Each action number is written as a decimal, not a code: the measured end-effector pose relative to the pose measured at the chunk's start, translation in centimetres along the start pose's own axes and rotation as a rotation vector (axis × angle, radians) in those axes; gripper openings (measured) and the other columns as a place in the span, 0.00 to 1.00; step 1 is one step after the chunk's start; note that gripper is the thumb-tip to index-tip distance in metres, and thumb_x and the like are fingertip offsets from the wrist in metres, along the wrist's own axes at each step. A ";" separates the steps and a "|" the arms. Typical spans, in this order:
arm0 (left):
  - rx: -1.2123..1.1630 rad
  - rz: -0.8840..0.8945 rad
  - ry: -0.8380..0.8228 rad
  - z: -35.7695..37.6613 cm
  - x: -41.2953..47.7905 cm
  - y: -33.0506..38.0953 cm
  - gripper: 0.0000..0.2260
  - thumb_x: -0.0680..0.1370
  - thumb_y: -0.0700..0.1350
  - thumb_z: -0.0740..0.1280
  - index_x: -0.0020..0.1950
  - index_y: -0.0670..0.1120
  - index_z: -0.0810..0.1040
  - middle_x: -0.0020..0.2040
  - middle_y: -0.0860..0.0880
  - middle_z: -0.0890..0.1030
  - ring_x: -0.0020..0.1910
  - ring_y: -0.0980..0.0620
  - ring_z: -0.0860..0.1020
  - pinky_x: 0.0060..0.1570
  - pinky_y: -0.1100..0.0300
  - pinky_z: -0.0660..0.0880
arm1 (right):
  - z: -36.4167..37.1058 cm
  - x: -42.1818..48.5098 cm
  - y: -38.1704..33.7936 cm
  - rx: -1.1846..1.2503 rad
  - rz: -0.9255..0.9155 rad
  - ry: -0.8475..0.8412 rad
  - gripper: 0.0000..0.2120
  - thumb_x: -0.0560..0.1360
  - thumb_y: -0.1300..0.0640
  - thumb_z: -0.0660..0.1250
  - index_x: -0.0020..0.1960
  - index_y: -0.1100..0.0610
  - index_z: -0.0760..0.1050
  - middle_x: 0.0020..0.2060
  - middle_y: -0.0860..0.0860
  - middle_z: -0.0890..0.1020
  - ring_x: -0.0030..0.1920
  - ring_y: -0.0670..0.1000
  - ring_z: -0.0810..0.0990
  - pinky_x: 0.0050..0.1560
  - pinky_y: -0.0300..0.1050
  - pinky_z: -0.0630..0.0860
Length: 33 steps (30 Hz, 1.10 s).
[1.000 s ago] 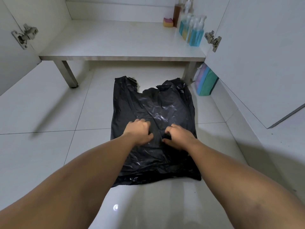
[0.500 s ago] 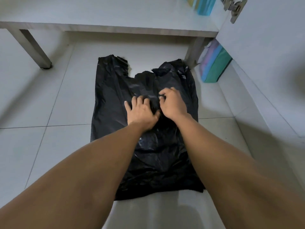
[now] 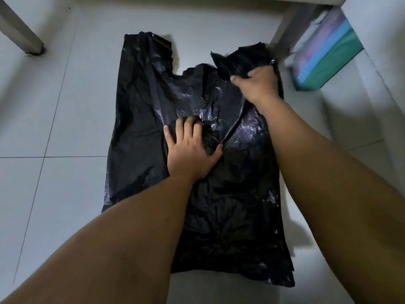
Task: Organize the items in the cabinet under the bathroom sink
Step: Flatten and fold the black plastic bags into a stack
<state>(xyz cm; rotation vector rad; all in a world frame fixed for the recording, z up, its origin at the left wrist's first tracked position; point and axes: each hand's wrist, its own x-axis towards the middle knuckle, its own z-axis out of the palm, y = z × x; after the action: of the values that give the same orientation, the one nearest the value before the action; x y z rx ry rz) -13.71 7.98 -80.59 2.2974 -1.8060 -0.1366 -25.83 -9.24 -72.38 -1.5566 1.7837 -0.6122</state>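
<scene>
Flattening is the step in hand. The thin black plastic carrier bag (image 3: 142, 132) lies spread on the pale tiled floor (image 3: 54, 110) straight in front of you, with its closed bottom edge at 6 o'clock and its two handle loops pointing to 12. Your left hand (image 3: 190, 152) rests palm-down on the bag's centre, fingers fairly straight and spread, pinning the film without gripping it. Your right hand (image 3: 258, 85) is at 1 o'clock, fingers and thumb closed round the bag's right handle, which is bunched and lifted off the floor — the left handle at 11 o'clock lies flat with nothing on it.

As I judge it, you are early with this item. The bag is laid out and fairly smooth on its left half, but the right half and lower part are creased, no fold is made, and it is not in the cabinet. What is left, I judge, is to straighten that handle, fold the bag small and stow it.

A soft packet striped lilac, blue and green (image 3: 328, 53) stands at 2 o'clock, just beside the grey cabinet leg (image 3: 285, 27) — whether it needs a place too I cannot tell. The cabinet's inside is out of view, so its order cannot be judged.
</scene>
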 end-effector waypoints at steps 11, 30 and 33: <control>0.010 -0.032 -0.083 -0.5 0.3 0.1 0.34 0.74 0.72 0.57 0.69 0.48 0.71 0.75 0.47 0.67 0.77 0.42 0.58 0.74 0.35 0.50 | -4.3 4.4 -2.6 0.918 0.412 -0.399 0.10 0.73 0.59 0.73 0.52 0.59 0.77 0.38 0.54 0.85 0.40 0.53 0.85 0.48 0.50 0.81; 0.008 -0.050 -0.192 -0.9 1.2 0.2 0.36 0.71 0.69 0.65 0.70 0.46 0.75 0.74 0.44 0.69 0.77 0.39 0.61 0.73 0.32 0.53 | -3.6 10.4 -0.9 0.788 0.218 -0.004 0.12 0.71 0.66 0.76 0.45 0.52 0.76 0.47 0.55 0.85 0.44 0.51 0.85 0.47 0.52 0.83; 0.046 -0.079 -0.233 -0.6 1.6 0.3 0.37 0.71 0.70 0.63 0.71 0.46 0.73 0.74 0.43 0.68 0.77 0.38 0.59 0.74 0.32 0.51 | -4.2 11.8 -0.6 0.980 0.206 -0.370 0.07 0.77 0.56 0.70 0.53 0.57 0.80 0.57 0.60 0.82 0.56 0.55 0.83 0.58 0.55 0.79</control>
<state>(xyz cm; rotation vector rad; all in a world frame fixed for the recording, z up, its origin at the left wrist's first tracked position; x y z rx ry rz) -13.51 6.46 -79.80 2.4754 -1.8398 -0.3949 -29.20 -21.29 -71.44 -0.7296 1.0598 -0.8493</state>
